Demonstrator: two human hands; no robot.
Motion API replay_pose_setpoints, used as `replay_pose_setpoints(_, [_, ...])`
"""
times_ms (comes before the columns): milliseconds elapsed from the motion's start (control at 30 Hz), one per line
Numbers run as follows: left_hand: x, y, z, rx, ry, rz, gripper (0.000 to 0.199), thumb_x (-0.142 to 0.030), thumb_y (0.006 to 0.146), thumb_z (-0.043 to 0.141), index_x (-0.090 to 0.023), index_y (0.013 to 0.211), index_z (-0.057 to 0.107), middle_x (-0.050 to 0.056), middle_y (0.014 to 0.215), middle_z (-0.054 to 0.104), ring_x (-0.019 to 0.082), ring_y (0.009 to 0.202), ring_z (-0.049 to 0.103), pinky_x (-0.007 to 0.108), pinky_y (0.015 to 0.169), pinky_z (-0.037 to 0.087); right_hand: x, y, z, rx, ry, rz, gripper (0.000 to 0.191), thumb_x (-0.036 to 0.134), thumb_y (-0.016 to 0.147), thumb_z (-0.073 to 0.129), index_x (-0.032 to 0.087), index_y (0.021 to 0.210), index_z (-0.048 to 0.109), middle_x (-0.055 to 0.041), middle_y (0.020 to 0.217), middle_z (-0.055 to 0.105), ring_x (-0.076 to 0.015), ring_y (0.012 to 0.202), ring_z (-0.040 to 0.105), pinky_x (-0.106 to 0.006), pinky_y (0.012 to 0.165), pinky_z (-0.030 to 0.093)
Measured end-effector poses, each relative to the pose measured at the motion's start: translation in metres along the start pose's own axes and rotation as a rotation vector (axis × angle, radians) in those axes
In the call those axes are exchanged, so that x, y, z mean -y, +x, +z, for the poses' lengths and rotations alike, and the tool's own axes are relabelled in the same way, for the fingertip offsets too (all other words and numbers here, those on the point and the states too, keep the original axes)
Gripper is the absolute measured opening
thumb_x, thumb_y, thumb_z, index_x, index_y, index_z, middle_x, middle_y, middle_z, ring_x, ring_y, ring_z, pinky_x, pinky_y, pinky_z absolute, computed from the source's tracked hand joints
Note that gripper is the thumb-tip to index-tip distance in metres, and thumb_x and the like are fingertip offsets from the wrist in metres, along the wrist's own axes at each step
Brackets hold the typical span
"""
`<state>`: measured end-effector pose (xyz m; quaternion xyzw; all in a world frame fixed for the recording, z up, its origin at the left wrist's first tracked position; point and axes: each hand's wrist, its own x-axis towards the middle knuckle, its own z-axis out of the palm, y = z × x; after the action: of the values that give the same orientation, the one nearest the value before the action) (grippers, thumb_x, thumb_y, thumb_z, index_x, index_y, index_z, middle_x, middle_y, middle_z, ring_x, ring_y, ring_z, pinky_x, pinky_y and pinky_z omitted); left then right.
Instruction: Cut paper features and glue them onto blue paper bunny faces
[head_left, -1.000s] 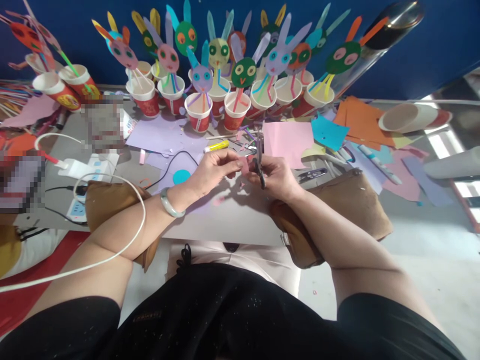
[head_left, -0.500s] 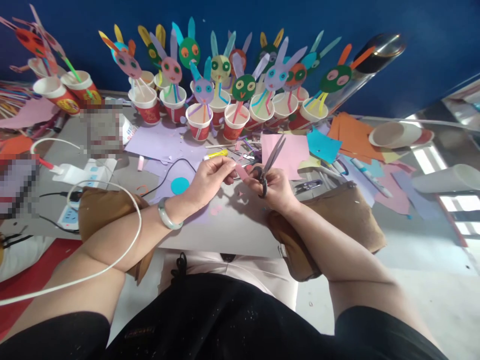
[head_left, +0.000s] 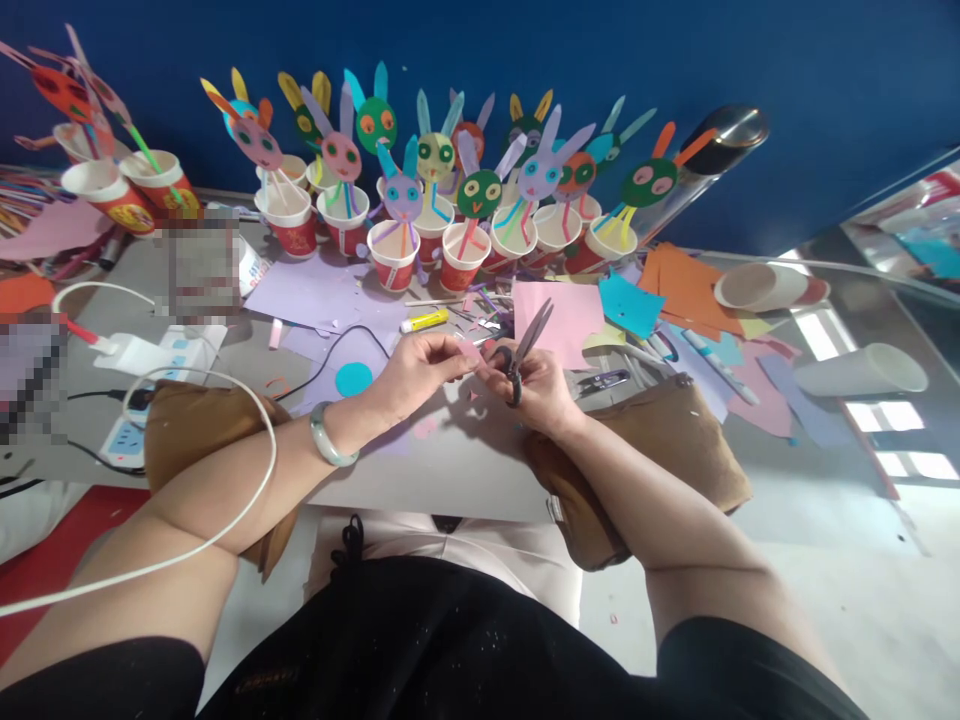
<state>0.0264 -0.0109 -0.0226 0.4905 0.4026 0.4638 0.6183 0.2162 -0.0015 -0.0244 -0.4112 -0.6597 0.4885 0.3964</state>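
Note:
Scissors with dark handles rest in my right hand, their blades pointing up and away from me. Between the fingertips of both hands is a small pink paper piece. My left hand pinches it from the left side, fingers closed. The fingertips of my right hand also touch the pink piece, and its fingers are wrapped round the scissor handles. Pink scraps lie on the table below the hands.
Several red cups with paper rabbit heads stand at the back. A yellow marker, a pink sheet and a blue disc lie nearer. Brown cloth pieces lie under both forearms. A white cable crosses the left arm.
The view has shifted slightly. My hands have come closer together around the pink paper, which now shows less between them. The scissors remain in my right hand.

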Motion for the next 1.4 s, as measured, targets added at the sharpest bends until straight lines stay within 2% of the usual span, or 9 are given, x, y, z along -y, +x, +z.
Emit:
replay_pose_setpoints(133, [0.0, 0.003, -0.004, -0.075, -0.011, 0.018, 0.027, -0.042, 0.075, 0.085, -0.018, 0.073, 0.074, 0.001, 0.068, 0.067, 0.01, 0.064, 0.055, 0.025, 0.062, 0.045, 0.002, 0.0, -0.001, -0.026, -0.024, -0.01, 0.033, 0.041, 0.075, 0.08, 0.019, 0.066, 0.057, 0.001, 0.069, 0.057, -0.0103, 0.06, 0.046, -0.027, 0.057, 0.04])
replay_pose_setpoints(300, [-0.002, 0.005, -0.002, -0.154, -0.097, 0.022, 0.031, -0.046, 0.075, 0.084, -0.018, 0.074, 0.072, -0.001, 0.066, 0.064, 0.01, 0.063, 0.056, 0.024, 0.061, 0.046, 0.003, 0.0, 0.002, -0.068, 0.009, 0.003, 0.036, 0.044, 0.073, 0.081, 0.019, 0.065, 0.057, 0.001, 0.067, 0.056, -0.0101, 0.057, 0.044, -0.026, 0.054, 0.039])
replay_pose_setpoints(367, [-0.002, 0.004, -0.001, -0.121, -0.107, 0.001, 0.033, -0.049, 0.076, 0.084, -0.018, 0.078, 0.072, 0.0, 0.069, 0.065, 0.01, 0.065, 0.057, 0.024, 0.062, 0.047, 0.003, 0.0, 0.003, -0.094, 0.028, 0.0, 0.038, 0.045, 0.072, 0.083, 0.02, 0.064, 0.056, 0.0016, 0.065, 0.054, -0.0102, 0.057, 0.043, -0.026, 0.053, 0.038])
replay_pose_setpoints(500, [0.0, 0.001, 0.003, 0.044, -0.03, 0.011, 0.03, -0.046, 0.076, 0.084, -0.017, 0.078, 0.074, 0.0, 0.071, 0.067, 0.01, 0.064, 0.056, 0.024, 0.062, 0.046, 0.002, 0.001, 0.003, -0.117, 0.053, -0.01, 0.042, 0.051, 0.069, 0.084, 0.02, 0.066, 0.056, 0.0019, 0.063, 0.053, -0.0113, 0.059, 0.045, -0.027, 0.054, 0.039])
replay_pose_setpoints(633, [0.001, 0.0, 0.002, 0.011, -0.009, 0.039, 0.025, -0.04, 0.078, 0.081, -0.018, 0.071, 0.072, -0.001, 0.066, 0.065, 0.01, 0.062, 0.055, 0.024, 0.06, 0.045, 0.003, 0.0, 0.004, -0.102, 0.032, 0.011, 0.043, 0.052, 0.072, 0.083, 0.02, 0.064, 0.055, 0.0015, 0.064, 0.053, -0.0109, 0.058, 0.043, -0.027, 0.053, 0.039])
replay_pose_setpoints(800, [-0.008, 0.004, -0.006, -0.065, 0.024, 0.097, 0.021, -0.036, 0.08, 0.078, -0.017, 0.074, 0.069, 0.001, 0.069, 0.07, 0.01, 0.064, 0.062, 0.024, 0.064, 0.051, 0.007, -0.004, 0.006, -0.045, 0.035, 0.032, 0.041, 0.052, 0.078, 0.078, 0.02, 0.066, 0.056, 0.0011, 0.065, 0.055, -0.011, 0.057, 0.044, -0.028, 0.055, 0.039])
replay_pose_setpoints(967, [-0.022, 0.005, -0.01, -0.137, 0.072, 0.152, 0.021, -0.034, 0.082, 0.076, -0.018, 0.076, 0.064, 0.001, 0.067, 0.071, 0.012, 0.064, 0.067, 0.026, 0.064, 0.056, 0.008, -0.007, 0.007, 0.143, 0.06, 0.102, 0.055, 0.073, 0.081, 0.069, 0.02, 0.071, 0.055, 0.0004, 0.065, 0.053, -0.0146, 0.063, 0.048, -0.03, 0.06, 0.04])
replay_pose_setpoints(1167, [-0.025, 0.006, -0.012, -0.146, 0.097, 0.218, 0.017, -0.031, 0.083, 0.073, -0.018, 0.078, 0.062, 0.0, 0.067, 0.071, 0.011, 0.062, 0.067, 0.025, 0.063, 0.057, 0.007, -0.009, 0.008, 0.264, -0.038, 0.168, 0.073, 0.088, 0.07, 0.066, 0.017, 0.085, 0.061, -0.0014, 0.074, 0.057, -0.0143, 0.067, 0.047, -0.029, 0.061, 0.037])
replay_pose_setpoints(1400, [-0.025, 0.004, -0.012, -0.122, 0.117, 0.22, 0.015, -0.028, 0.084, 0.071, -0.019, 0.077, 0.06, 0.0, 0.07, 0.071, 0.011, 0.062, 0.067, 0.025, 0.064, 0.057, 0.001, -0.01, 0.013, 0.335, -0.081, 0.222, 0.074, 0.09, 0.069, 0.065, 0.017, 0.079, 0.056, 0.0026, 0.065, 0.049, -0.0115, 0.062, 0.04, -0.028, 0.057, 0.031])
